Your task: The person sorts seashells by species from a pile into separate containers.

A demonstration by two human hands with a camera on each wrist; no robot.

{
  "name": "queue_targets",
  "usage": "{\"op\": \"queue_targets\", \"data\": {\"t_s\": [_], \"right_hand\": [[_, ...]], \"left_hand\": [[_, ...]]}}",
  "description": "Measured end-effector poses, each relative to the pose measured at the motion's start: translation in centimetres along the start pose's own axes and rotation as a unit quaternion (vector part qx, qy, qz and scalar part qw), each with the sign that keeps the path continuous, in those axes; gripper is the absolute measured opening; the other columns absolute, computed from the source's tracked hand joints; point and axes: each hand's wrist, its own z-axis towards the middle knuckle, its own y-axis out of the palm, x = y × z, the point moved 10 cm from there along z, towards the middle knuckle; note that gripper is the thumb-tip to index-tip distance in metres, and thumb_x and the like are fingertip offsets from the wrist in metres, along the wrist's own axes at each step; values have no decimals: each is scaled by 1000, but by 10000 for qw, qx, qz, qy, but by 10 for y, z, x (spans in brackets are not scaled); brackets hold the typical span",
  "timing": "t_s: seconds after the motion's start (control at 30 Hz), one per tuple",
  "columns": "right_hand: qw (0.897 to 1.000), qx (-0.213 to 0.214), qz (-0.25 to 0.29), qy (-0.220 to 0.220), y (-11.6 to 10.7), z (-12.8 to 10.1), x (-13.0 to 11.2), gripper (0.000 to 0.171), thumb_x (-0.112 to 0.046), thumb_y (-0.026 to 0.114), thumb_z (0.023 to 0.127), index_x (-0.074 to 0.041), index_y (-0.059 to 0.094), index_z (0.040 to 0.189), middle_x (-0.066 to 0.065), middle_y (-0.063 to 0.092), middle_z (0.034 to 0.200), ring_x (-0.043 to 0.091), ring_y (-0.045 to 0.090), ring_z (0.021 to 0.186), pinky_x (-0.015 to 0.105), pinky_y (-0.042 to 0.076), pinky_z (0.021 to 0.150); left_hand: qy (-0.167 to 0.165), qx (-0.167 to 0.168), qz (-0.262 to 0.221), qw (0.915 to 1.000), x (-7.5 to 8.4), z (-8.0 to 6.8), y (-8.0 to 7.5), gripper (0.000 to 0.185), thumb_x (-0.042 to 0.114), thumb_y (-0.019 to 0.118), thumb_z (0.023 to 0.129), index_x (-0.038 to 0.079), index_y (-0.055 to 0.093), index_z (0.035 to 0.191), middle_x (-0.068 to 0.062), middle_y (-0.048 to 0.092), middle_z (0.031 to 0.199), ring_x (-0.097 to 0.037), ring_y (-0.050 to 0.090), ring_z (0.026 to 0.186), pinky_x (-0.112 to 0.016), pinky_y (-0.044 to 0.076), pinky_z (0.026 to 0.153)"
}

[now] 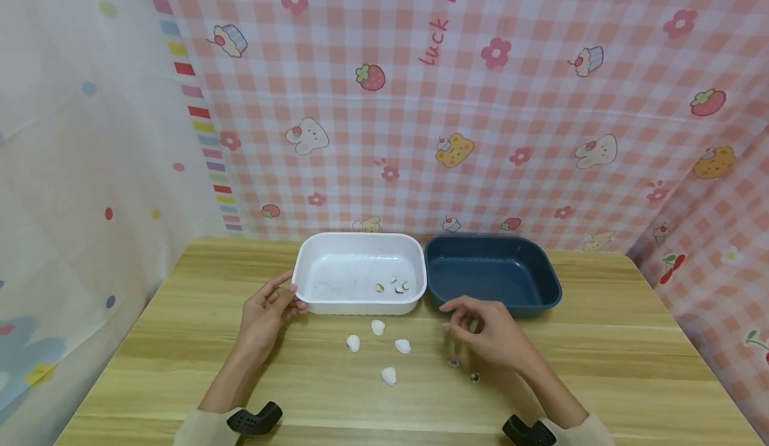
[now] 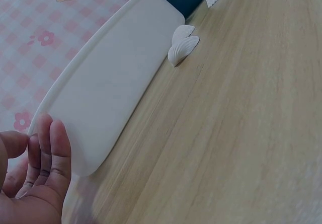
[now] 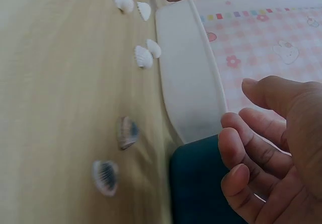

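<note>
Steadying the white rectangular plastic tray (image 1: 336, 246) near the worktop's far edge, our left hand (image 1: 267, 312) touches its corner, fingers loosely curled; right hand (image 1: 489, 332), relaxed and empty, hovers over small dark shells (image 1: 454, 363).

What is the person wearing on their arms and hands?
Both hands are bare: no gloves or rings show on the left hand or the right hand. Each arm ends in a pale cream sleeve, pushed back from the wrist. A small black camera mount with tiny holes sits at each wrist.
</note>
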Motion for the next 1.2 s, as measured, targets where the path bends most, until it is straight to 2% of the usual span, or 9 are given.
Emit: {"op": "queue_targets", "data": {"t_s": [0.23,0.47,0.7,0.93,1.2], "right_hand": [[9999,-55,2,-92,5,-15,7,22,-20,78,93,-10,73,111,-12,67,77,-1,60,68,21,57,62],[9990,-293,162,287,15,-32,22,21,-18,79,92,-11,74,111,-11,68,80,-1,60,72,19,55,63],[9978,-381,78,537,21,-46,32,14,-22,80,91,-19,76,104,-13,67,78,-1,58,68,18,53,58],[9972,-284,154,676,22,-53,35,13,-23,82,88,-22,77,100,-12,66,78,-1,57,68,18,52,57],[9989,-44,109,452,21,-53,31,12,-19,85,86,-22,79,96,-14,63,76,-2,55,67,18,50,56]], "left_hand": [[1,2,-38,10000,1,-1,1,44,11,59,105,4,51,148,3,70,86,-7,70,73,-22,64,76],[-48,-11,-77,10000,1,-2,4,44,9,58,105,5,50,148,4,69,85,-8,69,74,-23,64,77],[-85,34,0,10000,0,-2,2,43,9,57,105,6,51,148,4,69,84,-8,69,74,-22,64,77],[-71,32,25,10000,2,-2,2,43,10,57,106,6,50,148,6,69,83,-8,69,74,-22,64,76],[-37,63,-109,9999,0,-1,2,43,5,57,105,4,51,147,5,68,81,-8,68,71,-22,64,74]]}}
